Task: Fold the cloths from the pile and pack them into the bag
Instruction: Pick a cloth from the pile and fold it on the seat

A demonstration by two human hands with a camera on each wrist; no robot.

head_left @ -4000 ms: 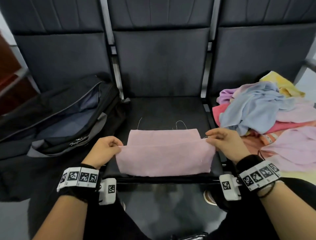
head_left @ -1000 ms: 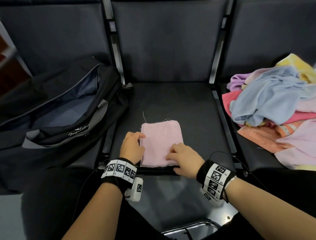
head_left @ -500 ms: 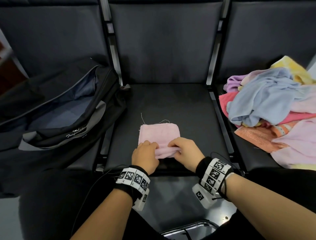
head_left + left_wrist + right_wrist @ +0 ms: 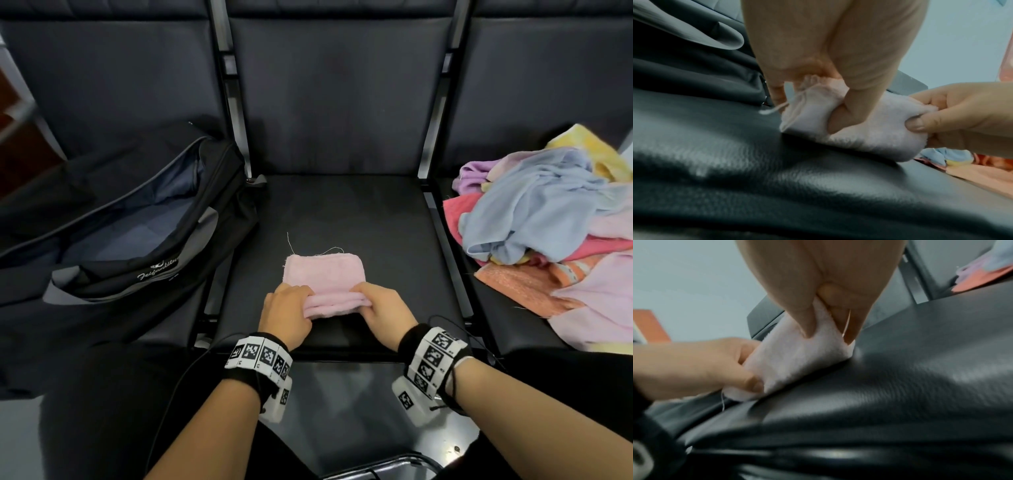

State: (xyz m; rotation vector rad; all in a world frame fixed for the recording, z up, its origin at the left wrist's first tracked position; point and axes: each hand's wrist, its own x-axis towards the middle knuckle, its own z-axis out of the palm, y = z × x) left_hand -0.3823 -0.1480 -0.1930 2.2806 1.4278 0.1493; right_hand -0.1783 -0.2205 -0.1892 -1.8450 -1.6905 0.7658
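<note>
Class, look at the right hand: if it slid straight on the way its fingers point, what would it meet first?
Probably the left hand. The right hand pinches the pink cloth with fingers pointing leftward across its near edge, though depth is uncertain.

The folded cloth (image 4: pixel 323 274) lies on the middle seat (image 4: pixel 346 212) in front of me, its near edge pinched between my left hand (image 4: pixel 287 317) and right hand (image 4: pixel 383 313). The bag (image 4: pixel 137 226) sits on the seat to my left, the pile (image 4: pixel 548 222) on the seat to my right.
</note>
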